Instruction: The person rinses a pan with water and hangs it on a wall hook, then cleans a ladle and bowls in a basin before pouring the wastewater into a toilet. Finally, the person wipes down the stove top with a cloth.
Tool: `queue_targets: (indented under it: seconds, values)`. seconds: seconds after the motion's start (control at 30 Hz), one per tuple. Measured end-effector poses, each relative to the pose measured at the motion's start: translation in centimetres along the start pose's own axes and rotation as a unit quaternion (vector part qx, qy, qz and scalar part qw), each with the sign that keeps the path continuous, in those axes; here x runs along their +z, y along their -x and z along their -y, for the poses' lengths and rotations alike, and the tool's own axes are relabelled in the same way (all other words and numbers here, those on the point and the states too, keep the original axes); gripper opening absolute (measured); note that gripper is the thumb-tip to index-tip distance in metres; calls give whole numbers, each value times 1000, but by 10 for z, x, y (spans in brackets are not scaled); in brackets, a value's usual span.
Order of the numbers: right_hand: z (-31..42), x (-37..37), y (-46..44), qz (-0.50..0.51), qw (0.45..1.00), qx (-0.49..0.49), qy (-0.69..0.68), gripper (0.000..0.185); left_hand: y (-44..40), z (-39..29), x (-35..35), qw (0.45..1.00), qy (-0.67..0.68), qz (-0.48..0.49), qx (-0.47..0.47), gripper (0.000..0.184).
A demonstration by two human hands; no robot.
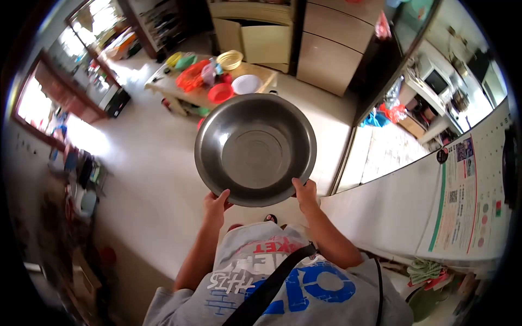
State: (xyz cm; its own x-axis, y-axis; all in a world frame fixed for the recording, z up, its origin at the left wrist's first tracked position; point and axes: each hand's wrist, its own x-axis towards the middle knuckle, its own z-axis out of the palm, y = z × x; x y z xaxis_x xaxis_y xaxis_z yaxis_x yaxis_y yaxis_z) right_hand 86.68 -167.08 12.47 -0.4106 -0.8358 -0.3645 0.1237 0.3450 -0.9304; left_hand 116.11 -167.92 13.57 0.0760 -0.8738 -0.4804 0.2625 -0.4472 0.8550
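Note:
A large round metal basin (255, 157) is held out in front of my body, its open side facing up, with nothing visible inside. My left hand (217, 202) grips its near rim on the left, thumb over the edge and fingers underneath. On the right of the near rim, my right hand (304, 191) holds on in the same way. Beyond the basin stands a low wooden table (157, 85) bearing a red bowl (220, 93), a white bowl (247, 84), yellow baskets (229, 60) and an orange-red bag (192, 76).
A white refrigerator (391, 209) with a printed sheet stands close on my right. Behind it a doorway leads to a kitchen with a microwave (435, 80). Cabinets (266, 43) line the far wall. Assorted items (87, 201) crowd the left side.

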Motion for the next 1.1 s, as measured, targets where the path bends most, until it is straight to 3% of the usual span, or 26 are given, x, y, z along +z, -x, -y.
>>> queue_targets:
  seconds: [0.37,0.47,0.6,0.67,0.73,0.77,0.9,1.1]
  values:
    - [75,-27,-221,-29,990,41,-135,32,-254,-98,193,995,-85,33,29,15]
    - [90,-48,-269,-77,980,74,-168,34,-324,-118,272,989,-62,122,59,13]
    - [110,-92,-313,-177,951,130,-216,30,-390,-132,386,959,-182,206,66,13]
    - [129,-116,-319,-211,931,129,-268,28,-393,-146,454,938,-220,260,70,15]
    - [126,-145,-330,-269,909,137,-289,24,-394,-151,517,877,-354,313,91,18]
    - [118,-163,-339,-304,892,120,-314,23,-406,-131,545,880,-302,361,55,20]
    - [113,-232,-365,-443,816,64,-367,19,-388,-100,666,838,-329,435,17,20]
    - [122,-342,-377,-546,756,55,-356,21,-354,-40,820,803,-352,477,-56,19]
